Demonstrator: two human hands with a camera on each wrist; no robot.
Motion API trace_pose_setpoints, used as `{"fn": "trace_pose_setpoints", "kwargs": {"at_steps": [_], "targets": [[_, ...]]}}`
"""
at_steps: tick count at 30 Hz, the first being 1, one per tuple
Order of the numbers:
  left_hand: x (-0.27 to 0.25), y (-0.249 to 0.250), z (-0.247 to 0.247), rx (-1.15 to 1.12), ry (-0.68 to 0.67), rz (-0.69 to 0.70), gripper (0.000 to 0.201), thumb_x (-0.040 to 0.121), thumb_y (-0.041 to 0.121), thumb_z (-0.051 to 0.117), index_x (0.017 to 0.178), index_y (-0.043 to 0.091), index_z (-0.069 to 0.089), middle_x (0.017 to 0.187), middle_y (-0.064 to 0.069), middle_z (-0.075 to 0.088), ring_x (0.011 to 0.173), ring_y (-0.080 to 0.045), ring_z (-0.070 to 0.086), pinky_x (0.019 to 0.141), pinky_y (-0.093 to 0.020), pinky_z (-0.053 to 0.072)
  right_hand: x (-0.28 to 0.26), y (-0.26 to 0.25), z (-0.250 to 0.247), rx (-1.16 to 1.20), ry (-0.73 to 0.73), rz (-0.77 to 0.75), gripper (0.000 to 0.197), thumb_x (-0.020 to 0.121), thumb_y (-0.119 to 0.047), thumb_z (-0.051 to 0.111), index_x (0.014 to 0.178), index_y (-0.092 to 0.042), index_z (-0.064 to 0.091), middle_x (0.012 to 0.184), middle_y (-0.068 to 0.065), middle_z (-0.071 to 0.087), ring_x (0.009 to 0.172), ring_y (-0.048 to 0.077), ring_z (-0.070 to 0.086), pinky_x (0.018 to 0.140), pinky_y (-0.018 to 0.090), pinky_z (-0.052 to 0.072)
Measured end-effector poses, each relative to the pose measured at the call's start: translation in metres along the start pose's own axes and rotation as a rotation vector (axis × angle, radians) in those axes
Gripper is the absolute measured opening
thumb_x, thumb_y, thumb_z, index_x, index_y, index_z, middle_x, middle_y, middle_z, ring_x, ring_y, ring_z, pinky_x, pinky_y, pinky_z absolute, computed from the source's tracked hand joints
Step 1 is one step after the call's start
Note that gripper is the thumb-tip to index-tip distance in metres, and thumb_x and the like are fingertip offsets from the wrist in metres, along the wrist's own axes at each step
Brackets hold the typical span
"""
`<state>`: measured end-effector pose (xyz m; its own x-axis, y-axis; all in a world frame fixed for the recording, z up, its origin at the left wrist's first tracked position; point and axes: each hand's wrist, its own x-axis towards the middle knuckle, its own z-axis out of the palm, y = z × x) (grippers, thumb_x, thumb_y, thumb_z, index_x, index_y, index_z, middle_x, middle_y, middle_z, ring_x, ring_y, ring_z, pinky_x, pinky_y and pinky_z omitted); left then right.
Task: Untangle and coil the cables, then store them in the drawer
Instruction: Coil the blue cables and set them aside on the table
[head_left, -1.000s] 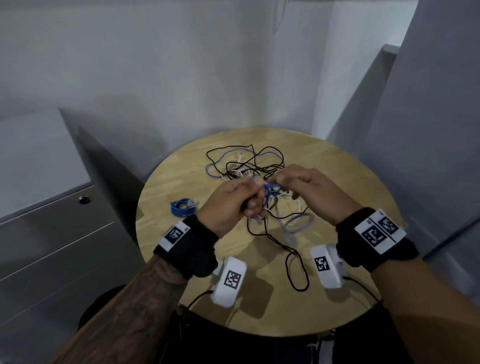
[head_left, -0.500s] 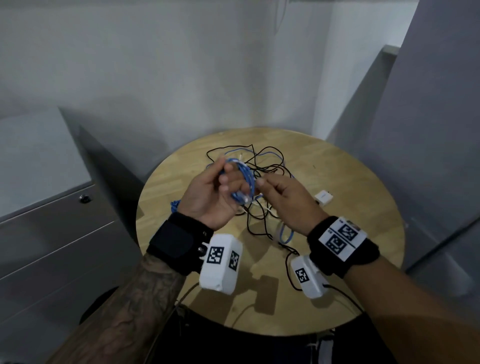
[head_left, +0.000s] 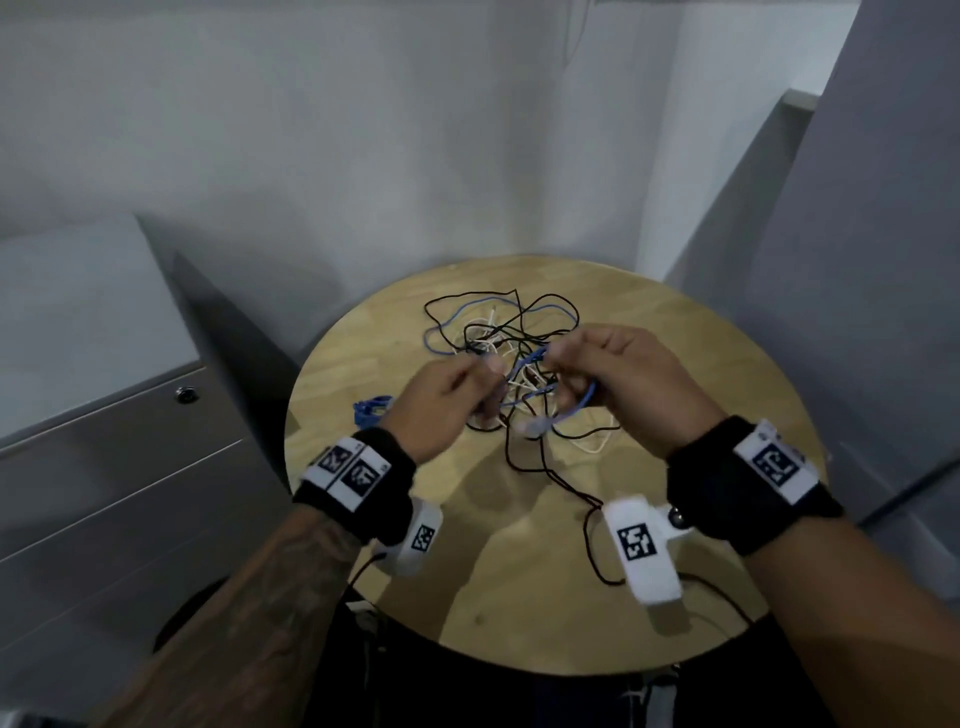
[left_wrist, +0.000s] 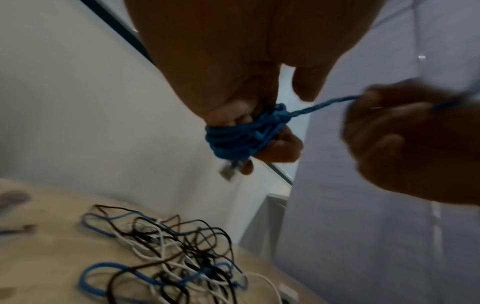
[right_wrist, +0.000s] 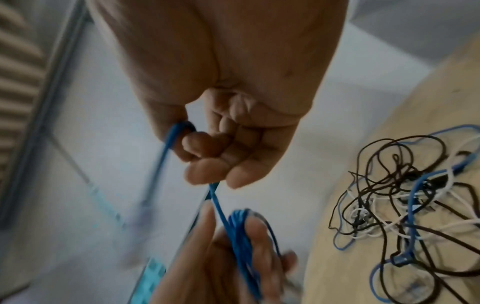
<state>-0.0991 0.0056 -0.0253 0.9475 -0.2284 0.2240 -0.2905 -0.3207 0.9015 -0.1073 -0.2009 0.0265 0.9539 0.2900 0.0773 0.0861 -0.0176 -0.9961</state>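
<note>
Blue braided cable (left_wrist: 233, 142) is wound in a small coil round the fingers of the left hand (head_left: 441, 410), held above the round wooden desk (head_left: 727, 374). Its free strand runs taut to the right hand (head_left: 623, 384), whose curled fingers pinch it. Beyond the coil, on the desk, lies a tangle of thin black, white and blue cables (head_left: 498, 327). Left of the coil rests a small blue coiled cable (head_left: 371, 408); further left stands a grey metal drawer cabinet (head_left: 104, 467).

Round wooden table (head_left: 701, 364) stands beside grey wall (head_left: 363, 130); grey panel (head_left: 857, 260) right.
</note>
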Motion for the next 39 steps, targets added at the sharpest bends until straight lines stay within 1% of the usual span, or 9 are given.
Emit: {"fn": "trace_pose_setpoints", "kwargs": {"at_steps": [4, 9, 14, 19, 23, 27, 31, 35, 39], "targets": [[-0.009, 0.016, 0.02, -0.009, -0.09, -0.057, 0.038, 0.102, 0.03, 0.045, 0.069, 0.013, 0.052, 0.053, 0.008, 0.05, 0.06, -0.02, 0.052, 0.054, -0.024, 0.042, 0.008, 0.005, -0.022, 0.215, 0.136, 0.112, 0.018, 0.101, -0.014, 0.053, 0.087, -0.007, 0.062, 0.05, -0.006, 0.04, 0.044, 0.011, 0.044, 0.051, 0.025, 0.048], [-0.008, 0.032, 0.022, -0.54, -0.178, -0.248, 0.044, 0.098, 0.041, 0.047, 0.063, 0.014, 0.044, 0.049, 0.003, 0.031, 0.042, -0.014, 0.029, 0.06, -0.03, 0.05, 0.006, 0.022, -0.022, -0.382, 0.154, -0.056, 0.016, 0.103, -0.022, 0.053, 0.102, -0.014, 0.066, 0.049, -0.013, 0.044, 0.044, 0.014, 0.041, 0.053, 0.034, 0.047], [-0.006, 0.045, 0.03, -0.898, -0.228, -0.404, 0.047, 0.1, 0.042, 0.038, 0.06, 0.017, 0.039, 0.044, 0.006, 0.026, 0.038, -0.009, 0.023, 0.055, -0.027, 0.045, 0.006, 0.032, -0.01, -1.159, 0.111, -0.417, 0.036, 0.09, -0.016, 0.048, 0.12, -0.021, 0.068, 0.12, 0.0, 0.066, 0.112, 0.029, 0.058, 0.095, 0.048, 0.047], [-0.004, 0.045, 0.026, -0.996, -0.237, -0.438, 0.049, 0.099, 0.044, 0.039, 0.057, 0.018, 0.04, 0.041, 0.007, 0.026, 0.033, -0.007, 0.024, 0.049, -0.024, 0.044, -0.004, 0.007, 0.005, -1.357, 0.075, -0.655, 0.045, 0.083, -0.022, 0.044, 0.122, -0.024, 0.066, 0.148, -0.001, 0.05, 0.143, 0.031, 0.036, 0.116, 0.053, 0.022], [-0.005, 0.042, 0.02, -1.06, -0.3, -0.447, 0.048, 0.096, 0.047, 0.041, 0.057, 0.019, 0.044, 0.041, 0.009, 0.028, 0.032, -0.005, 0.026, 0.049, -0.023, 0.045, -0.003, 0.012, -0.004, -1.24, 0.025, -0.707, 0.041, 0.082, -0.016, 0.059, 0.121, -0.023, 0.07, 0.156, 0.002, 0.041, 0.149, 0.031, 0.025, 0.116, 0.048, 0.022], [-0.005, 0.04, 0.015, -1.162, -0.331, -0.447, 0.049, 0.098, 0.047, 0.038, 0.058, 0.019, 0.046, 0.041, 0.01, 0.031, 0.032, -0.005, 0.029, 0.051, -0.022, 0.043, 0.0, 0.025, -0.004, -0.729, -0.061, -0.516, 0.016, 0.086, -0.014, 0.058, 0.091, -0.012, 0.074, 0.14, -0.001, 0.056, 0.141, 0.019, 0.039, 0.116, 0.038, 0.03], [-0.006, 0.04, 0.019, -1.037, -0.374, -0.459, 0.048, 0.097, 0.05, 0.037, 0.061, 0.019, 0.045, 0.045, 0.009, 0.03, 0.036, -0.005, 0.029, 0.054, -0.023, 0.045, -0.001, 0.021, 0.004, -0.346, 0.125, -0.36, 0.021, 0.102, -0.015, 0.051, 0.086, -0.008, 0.063, 0.089, 0.002, 0.069, 0.084, 0.015, 0.065, 0.08, 0.031, 0.053], [-0.011, 0.041, 0.028, -0.844, -0.403, -0.463, 0.048, 0.098, 0.052, 0.034, 0.069, 0.015, 0.044, 0.053, 0.004, 0.03, 0.043, -0.01, 0.029, 0.06, -0.026, 0.048, 0.002, 0.009, -0.001, -0.463, 0.226, -0.395, 0.018, 0.101, -0.015, 0.056, 0.086, -0.012, 0.065, 0.062, -0.01, 0.05, 0.055, 0.004, 0.044, 0.055, 0.016, 0.04], [-0.01, 0.037, 0.025, -0.729, -0.344, -0.412, 0.037, 0.1, 0.038, 0.037, 0.076, 0.011, 0.044, 0.059, 0.0, 0.032, 0.049, -0.013, 0.03, 0.062, -0.028, 0.05, 0.005, 0.01, -0.029, -0.821, 0.273, -0.449, 0.012, 0.096, -0.028, 0.065, 0.091, -0.021, 0.075, 0.066, -0.016, 0.059, 0.062, 0.002, 0.052, 0.061, 0.025, 0.041]]}}
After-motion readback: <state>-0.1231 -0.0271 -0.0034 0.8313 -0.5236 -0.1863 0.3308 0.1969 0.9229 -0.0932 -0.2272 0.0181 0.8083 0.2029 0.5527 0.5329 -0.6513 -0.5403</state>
